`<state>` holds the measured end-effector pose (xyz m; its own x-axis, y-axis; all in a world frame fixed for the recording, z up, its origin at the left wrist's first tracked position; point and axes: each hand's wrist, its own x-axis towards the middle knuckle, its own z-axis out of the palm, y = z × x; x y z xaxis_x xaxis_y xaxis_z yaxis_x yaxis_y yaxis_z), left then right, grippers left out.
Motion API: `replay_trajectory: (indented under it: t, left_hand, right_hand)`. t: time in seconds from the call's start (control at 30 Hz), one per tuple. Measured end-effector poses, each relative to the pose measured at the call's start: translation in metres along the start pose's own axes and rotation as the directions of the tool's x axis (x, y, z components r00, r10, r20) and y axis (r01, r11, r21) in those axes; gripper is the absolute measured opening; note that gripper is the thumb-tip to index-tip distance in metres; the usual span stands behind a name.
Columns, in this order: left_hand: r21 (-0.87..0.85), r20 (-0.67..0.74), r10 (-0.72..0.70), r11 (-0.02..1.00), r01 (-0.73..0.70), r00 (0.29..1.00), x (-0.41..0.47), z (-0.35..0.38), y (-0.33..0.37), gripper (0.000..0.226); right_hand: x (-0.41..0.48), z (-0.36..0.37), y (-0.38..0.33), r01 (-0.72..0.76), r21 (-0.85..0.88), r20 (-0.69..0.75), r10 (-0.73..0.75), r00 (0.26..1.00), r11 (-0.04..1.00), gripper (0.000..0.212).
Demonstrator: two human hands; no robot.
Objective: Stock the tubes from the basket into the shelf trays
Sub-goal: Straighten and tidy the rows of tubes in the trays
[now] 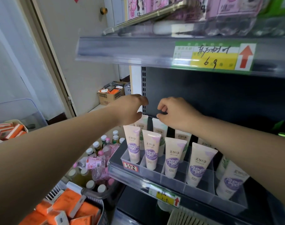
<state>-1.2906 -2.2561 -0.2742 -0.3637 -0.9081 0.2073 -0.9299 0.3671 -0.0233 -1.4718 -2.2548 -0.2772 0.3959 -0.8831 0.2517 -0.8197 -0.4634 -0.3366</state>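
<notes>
Cream tubes with purple labels point(150, 150) stand cap-down in a clear divided tray point(172, 179) on the dark shelf, one per front slot. A second row of tubes stands behind them. My right hand point(175, 112) reaches over the front row, and its curled fingers pinch the top edge of a back-row tube point(159, 127). My left hand point(130, 109) hovers beside it with fingers and thumb curved in a loose C, just above another back-row tube point(142, 123), holding nothing that I can see. No basket of tubes shows clearly.
The upper shelf's edge point(154, 51) with a price label hangs close above my hands. Left of the shelf, a bin of bottles point(96, 159) and a grey basket of orange packs point(73, 207) sit on the floor. A white slatted basket point(184, 216) is below.
</notes>
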Motion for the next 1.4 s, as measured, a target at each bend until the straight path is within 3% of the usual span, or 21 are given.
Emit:
replay_trajectory:
  t: [0.23,0.33,0.73,0.93,1.13,1.4]
  left_hand:
    - [0.0,0.207,-0.006,1.0,0.006,0.978,0.026,0.014,-0.004,0.044]
    - [0.093,0.26,0.013,0.995,-0.039,0.965,0.031,0.022,-0.004,0.043]
    - [0.158,0.241,0.004,0.986,-0.044,0.97,0.031,0.033,-0.005,0.04]
    - [0.179,0.229,0.007,0.983,-0.049,0.973,0.032,0.033,-0.003,0.04]
    - [0.189,0.232,0.004,0.981,-0.049,0.973,0.031,0.033,-0.002,0.044]
    - [0.175,0.3,-0.004,0.983,-0.051,0.954,0.03,0.02,0.003,0.046]
  right_hand:
    - [0.01,0.012,0.014,-0.013,-0.053,0.14,0.02,0.99,0.998,0.022]
    - [0.012,0.02,0.013,-0.005,-0.08,0.168,0.018,0.986,0.997,0.017]
    - [0.014,0.033,0.008,-0.029,-0.092,0.112,0.04,0.993,0.995,0.008]
    - [0.015,0.036,0.011,-0.039,-0.084,0.088,0.047,0.995,0.996,0.019]
    - [0.013,0.039,0.014,-0.024,-0.1,0.058,0.03,0.998,0.995,0.007]
    - [0.009,0.031,0.018,-0.014,-0.041,0.07,0.016,0.997,0.999,0.023]
